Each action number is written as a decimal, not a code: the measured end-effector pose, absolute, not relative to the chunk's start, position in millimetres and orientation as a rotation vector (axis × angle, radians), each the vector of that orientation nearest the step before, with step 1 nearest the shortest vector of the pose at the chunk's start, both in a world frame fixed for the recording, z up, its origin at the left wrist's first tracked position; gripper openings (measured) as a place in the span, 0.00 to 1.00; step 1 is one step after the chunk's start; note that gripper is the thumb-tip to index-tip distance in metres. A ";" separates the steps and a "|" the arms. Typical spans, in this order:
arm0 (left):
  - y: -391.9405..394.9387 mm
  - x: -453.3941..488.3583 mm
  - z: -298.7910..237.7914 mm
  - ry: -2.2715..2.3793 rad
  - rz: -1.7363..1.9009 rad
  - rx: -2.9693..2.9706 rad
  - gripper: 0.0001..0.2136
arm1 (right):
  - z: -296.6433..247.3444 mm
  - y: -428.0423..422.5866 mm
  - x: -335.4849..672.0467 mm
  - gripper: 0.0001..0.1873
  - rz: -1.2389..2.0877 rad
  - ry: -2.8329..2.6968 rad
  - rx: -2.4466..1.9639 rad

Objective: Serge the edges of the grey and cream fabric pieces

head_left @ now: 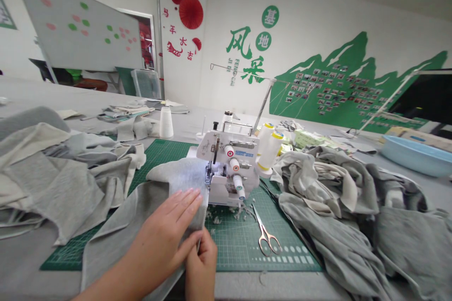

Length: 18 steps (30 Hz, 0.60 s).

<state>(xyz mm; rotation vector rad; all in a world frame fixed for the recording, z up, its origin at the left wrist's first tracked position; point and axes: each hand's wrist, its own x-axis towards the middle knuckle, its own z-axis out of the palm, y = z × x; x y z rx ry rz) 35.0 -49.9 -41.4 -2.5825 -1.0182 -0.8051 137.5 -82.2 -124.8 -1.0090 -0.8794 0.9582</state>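
Grey knit fabric [180, 188] is running under both hands and feeding toward the needle area of a white overlock machine [226, 169]. The left hand [165, 225] is lying open and flat on top, fingers spread slightly and pressing the cloth down. The right hand [201, 265] is closing on the fabric's edge from below, fingers curled in a pinch, just behind the left hand. The far end of the fabric is touching the machine's front.

The machine is standing on a green cutting mat [240, 244], with fluffy lint scraps [226, 214] gathering beside its base. Gold-handled scissors [264, 237] are lying open on the mat, near the right hand. White thread cones [270, 150] are standing just behind the machine. Rumpled grey cloth heaps [335, 216] are piling up to the right, and another cloth heap [60, 183] is spreading over the left. A blue plastic basin [416, 155] is sitting at the far right of the table.
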 end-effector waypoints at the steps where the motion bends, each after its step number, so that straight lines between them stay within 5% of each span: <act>1: -48.7 35.2 -41.3 -1.019 -0.809 -2.584 0.26 | -126.5 -81.9 137.4 0.11 0.940 -0.872 -1.033; 18: -28.3 40.3 -37.4 -1.069 -0.768 -2.628 0.25 | -117.3 -82.5 139.5 0.08 1.009 -0.929 -1.002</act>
